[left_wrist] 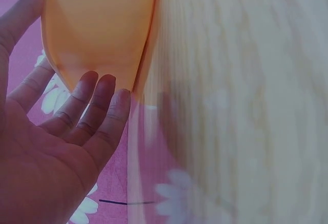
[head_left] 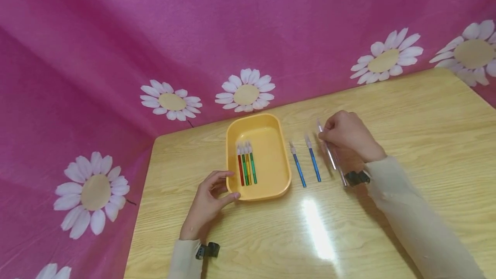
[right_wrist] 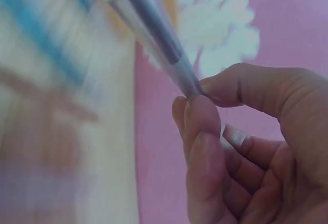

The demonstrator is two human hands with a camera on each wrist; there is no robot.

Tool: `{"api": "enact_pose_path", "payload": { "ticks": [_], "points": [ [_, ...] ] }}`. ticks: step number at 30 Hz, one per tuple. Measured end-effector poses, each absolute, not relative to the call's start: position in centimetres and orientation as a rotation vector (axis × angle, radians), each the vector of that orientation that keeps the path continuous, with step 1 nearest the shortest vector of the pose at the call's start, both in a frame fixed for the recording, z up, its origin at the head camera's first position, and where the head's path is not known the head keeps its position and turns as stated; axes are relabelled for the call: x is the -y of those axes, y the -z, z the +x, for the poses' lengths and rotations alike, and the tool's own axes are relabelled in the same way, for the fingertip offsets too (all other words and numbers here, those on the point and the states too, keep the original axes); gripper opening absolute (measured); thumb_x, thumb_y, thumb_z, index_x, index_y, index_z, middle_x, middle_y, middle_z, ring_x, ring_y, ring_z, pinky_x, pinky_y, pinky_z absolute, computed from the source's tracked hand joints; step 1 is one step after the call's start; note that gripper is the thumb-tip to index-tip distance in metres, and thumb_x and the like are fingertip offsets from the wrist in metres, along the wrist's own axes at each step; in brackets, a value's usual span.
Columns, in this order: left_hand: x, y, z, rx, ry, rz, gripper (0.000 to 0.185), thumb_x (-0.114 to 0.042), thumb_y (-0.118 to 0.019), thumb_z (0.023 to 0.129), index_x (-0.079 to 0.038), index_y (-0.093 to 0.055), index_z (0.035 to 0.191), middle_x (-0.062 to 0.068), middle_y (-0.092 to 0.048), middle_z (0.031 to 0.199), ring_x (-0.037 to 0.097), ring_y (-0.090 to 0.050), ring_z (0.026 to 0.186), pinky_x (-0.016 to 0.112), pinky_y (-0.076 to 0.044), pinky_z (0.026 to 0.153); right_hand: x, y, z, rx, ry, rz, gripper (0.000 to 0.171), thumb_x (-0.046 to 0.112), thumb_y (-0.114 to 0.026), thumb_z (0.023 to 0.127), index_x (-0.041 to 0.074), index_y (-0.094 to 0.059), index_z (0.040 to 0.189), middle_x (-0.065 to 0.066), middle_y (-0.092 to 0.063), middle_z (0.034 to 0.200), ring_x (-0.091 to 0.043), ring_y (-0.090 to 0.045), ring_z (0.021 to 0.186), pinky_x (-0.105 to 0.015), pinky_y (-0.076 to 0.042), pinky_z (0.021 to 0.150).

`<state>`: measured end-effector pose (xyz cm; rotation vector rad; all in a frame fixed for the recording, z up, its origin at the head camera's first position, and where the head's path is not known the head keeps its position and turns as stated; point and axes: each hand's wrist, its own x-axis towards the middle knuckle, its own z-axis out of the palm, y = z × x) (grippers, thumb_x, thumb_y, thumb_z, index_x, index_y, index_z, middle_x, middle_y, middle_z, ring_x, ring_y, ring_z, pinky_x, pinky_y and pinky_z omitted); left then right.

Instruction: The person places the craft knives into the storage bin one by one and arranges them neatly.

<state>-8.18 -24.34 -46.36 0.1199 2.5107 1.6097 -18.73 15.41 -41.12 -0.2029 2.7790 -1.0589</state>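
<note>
A: While the left hand (head_left: pixel 209 199) holds the near-left corner of the yellow tray (head_left: pixel 273 162), what's the right hand (head_left: pixel 350 134) got?
B: Pinches a silver pen-like tool (head_left: pixel 331 157) by its far end. Can't tell if it touches the table (head_left: pixel 395 119).
A: Axis?
B: Roughly near-far, far end leaning left; shaft runs nearside of the pinch. Second silver tool (head_left: pixel 342 176) just right.
A: Tray?
B: Left of the grip, two blue tools (head_left: pixel 298 170) between. Four coloured tools (head_left: pixel 253 171) inside, left side, near parallel.
</note>
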Motion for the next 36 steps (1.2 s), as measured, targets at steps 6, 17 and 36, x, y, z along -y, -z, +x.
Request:
{"api": "enact_pose_path", "payload": {
  "ticks": [6,17,36],
  "points": [
    [24.5,46.2,-8.1,-2.497,-1.631,0.142,0.054,-0.013,-0.088,0.084,-0.013,-0.067,0.134,0.007,-0.064,0.136,0.029,-0.064,0.123,0.044,-0.054,0.110,-8.2,40.0,-19.5,-2.705,1.250,-0.269,0.024,0.019,-0.071,0.088,0.008,-0.073,0.068,-0.001,-0.064,0.055,-0.013,-0.056,0.051,-0.026,-0.047,0.058],
    [24.3,46.2,-8.2,-2.514,-1.605,0.100,0.054,-0.013,-0.089,0.083,-0.017,-0.068,0.133,0.003,-0.065,0.136,0.027,-0.064,0.123,0.047,-0.054,0.111,1.2,40.5,-22.0,-2.653,1.205,-0.215,0.037,0.018,-0.074,0.089,0.011,-0.063,0.054,0.003,-0.059,0.048,-0.009,-0.052,0.044,-0.022,-0.039,0.045],
    [24.3,46.1,-8.2,-2.498,-1.614,0.135,0.051,-0.014,-0.088,0.084,-0.016,-0.068,0.131,0.004,-0.065,0.135,0.026,-0.062,0.124,0.046,-0.053,0.111,3.1,44.1,-22.0,-2.624,0.971,-0.187,0.012,0.003,-0.069,0.080,0.005,-0.058,0.078,-0.005,-0.062,0.060,-0.014,-0.057,0.044,-0.023,-0.044,0.041]
  ]
}}
